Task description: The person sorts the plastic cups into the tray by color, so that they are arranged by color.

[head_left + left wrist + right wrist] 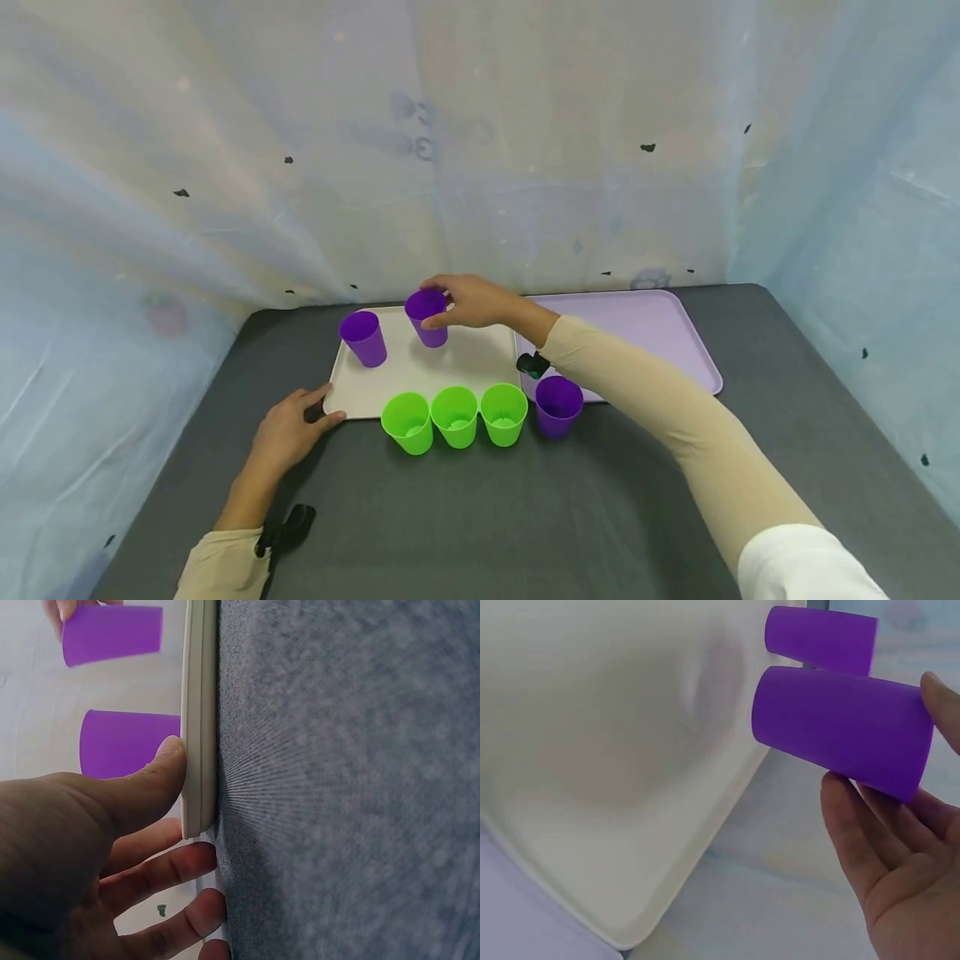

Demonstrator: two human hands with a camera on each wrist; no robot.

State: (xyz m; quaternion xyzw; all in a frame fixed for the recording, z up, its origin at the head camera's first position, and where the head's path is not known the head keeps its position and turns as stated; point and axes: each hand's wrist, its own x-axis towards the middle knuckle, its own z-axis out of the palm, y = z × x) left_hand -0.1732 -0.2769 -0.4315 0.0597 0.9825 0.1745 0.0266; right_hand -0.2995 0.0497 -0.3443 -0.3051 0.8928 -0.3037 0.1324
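Note:
My right hand holds a purple cup by its rim, thumb on the near side and fingers on the far side. The cup is upright, just above the cream tray; in the left wrist view its base shows higher than the tray's rim. Left of it, another purple cup stands on the same tray. My left hand holds the tray's front left corner, with the thumb against the front edge and the fingers round the side.
Three green cups stand in a row along the cream tray's front edge. Right of them is a third purple cup, under my right forearm. A lilac tray adjoins the cream one. Hanging sheets enclose the grey table.

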